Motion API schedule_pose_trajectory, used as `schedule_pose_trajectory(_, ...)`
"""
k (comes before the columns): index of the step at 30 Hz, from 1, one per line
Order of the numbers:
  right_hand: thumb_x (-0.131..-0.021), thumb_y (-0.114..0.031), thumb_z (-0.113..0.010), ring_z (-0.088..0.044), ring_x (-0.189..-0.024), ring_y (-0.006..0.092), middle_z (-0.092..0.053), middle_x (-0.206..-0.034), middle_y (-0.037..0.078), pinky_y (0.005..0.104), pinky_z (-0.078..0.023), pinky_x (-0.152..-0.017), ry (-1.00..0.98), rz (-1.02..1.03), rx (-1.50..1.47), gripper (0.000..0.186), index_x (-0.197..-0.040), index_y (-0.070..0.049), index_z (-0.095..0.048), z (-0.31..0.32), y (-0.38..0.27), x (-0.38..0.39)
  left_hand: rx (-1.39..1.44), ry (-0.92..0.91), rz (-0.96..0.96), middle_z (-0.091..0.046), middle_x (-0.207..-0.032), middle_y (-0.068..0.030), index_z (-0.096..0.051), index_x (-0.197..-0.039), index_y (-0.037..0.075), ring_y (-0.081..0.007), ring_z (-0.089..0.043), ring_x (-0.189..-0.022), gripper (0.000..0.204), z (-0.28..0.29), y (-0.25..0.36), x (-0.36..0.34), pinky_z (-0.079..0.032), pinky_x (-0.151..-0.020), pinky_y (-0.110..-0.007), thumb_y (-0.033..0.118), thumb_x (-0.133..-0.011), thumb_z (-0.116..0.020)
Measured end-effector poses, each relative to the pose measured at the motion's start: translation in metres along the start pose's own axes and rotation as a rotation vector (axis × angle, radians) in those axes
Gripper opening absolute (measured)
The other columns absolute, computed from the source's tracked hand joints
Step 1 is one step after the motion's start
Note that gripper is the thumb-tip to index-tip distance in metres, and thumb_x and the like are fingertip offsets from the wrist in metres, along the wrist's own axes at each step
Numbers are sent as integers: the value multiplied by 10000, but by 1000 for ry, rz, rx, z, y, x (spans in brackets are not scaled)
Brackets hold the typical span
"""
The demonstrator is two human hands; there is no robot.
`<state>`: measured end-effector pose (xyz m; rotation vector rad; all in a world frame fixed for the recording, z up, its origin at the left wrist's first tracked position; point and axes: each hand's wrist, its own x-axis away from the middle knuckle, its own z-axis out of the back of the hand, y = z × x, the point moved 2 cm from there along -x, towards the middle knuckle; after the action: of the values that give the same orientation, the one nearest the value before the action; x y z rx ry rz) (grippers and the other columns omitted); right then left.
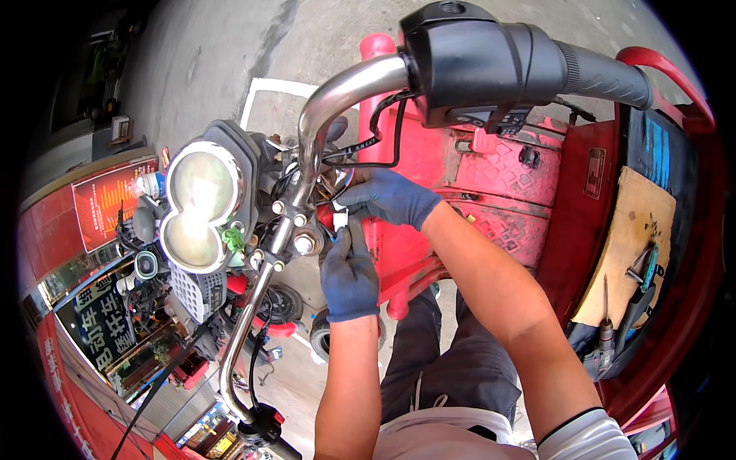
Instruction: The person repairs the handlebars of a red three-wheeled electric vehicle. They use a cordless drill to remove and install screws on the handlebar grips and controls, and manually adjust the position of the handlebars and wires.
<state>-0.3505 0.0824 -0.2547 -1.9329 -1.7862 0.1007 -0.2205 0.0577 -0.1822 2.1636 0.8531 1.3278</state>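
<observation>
Both my hands wear blue-grey work gloves and meet beside the steering stem of a red vehicle. My left hand is closed, its fingertips pinching at a small white wire connector. Just above it, my right hand is closed too, its fingers on the thin coloured wires by the connector. The fingertips partly hide where these wires run. A chrome handlebar passes close to the left of the hands, held by a bolted clamp.
A round twin-dial gauge sits left of the handlebar. At the top is a black switch housing with a grip. Black cables hang near my right hand. On the right, a screwdriver and other tools lie by cardboard. Below is a red floorboard.
</observation>
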Motion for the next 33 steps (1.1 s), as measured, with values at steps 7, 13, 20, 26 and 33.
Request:
schedule_pose_trajectory(7,-845,-76,-671,-653,-813,139,-676,-925,56,289,-536,-729,49,24,46,186,-1023,-25,-650,-9,-7,5,47,105,-67,-562,-1171,-206,-480,-1187,-146,-269,-592,-1104,248,-5,-8,-6,-541,-973,-314,-52,-958,-472)
schedule_pose_trajectory(13,-827,-105,-689,-660,-822,151,-684,-927,66,293,-538,-723,75,-2,138,246,-1058,-29,-651,-1,-4,5,88,148,-110,-573,-1121,-179,-521,-1133,-124,-255,-607,-1024,224,4,-20,-14,-554,-942,-326,-54,-921,-538)
schedule_pose_trajectory(20,-832,-93,-693,-653,-785,159,-671,-919,75,282,-541,-699,135,35,216,264,-1074,-11,-628,-8,-8,12,83,266,-148,-582,-1114,-174,-529,-1130,-123,-259,-617,-1001,231,-6,-19,-11,-560,-932,-333,-51,-911,-553)
schedule_pose_trajectory(26,-825,-69,-688,-652,-796,159,-665,-893,74,292,-542,-704,157,19,27,238,-1049,-9,-634,-14,-7,11,86,250,-120,-580,-1136,-195,-510,-1161,-121,-266,-620,-1034,238,-3,-16,-17,-564,-932,-330,-37,-938,-523)
schedule_pose_trajectory(33,-820,-80,-691,-644,-778,155,-659,-878,77,278,-538,-667,139,51,180,219,-1013,9,-639,-7,-5,6,-380,227,-189,-647,-1030,-173,-563,-1110,-85,-256,-679,-894,228,-17,-13,3,-603,-824,-339,6,-905,-603)
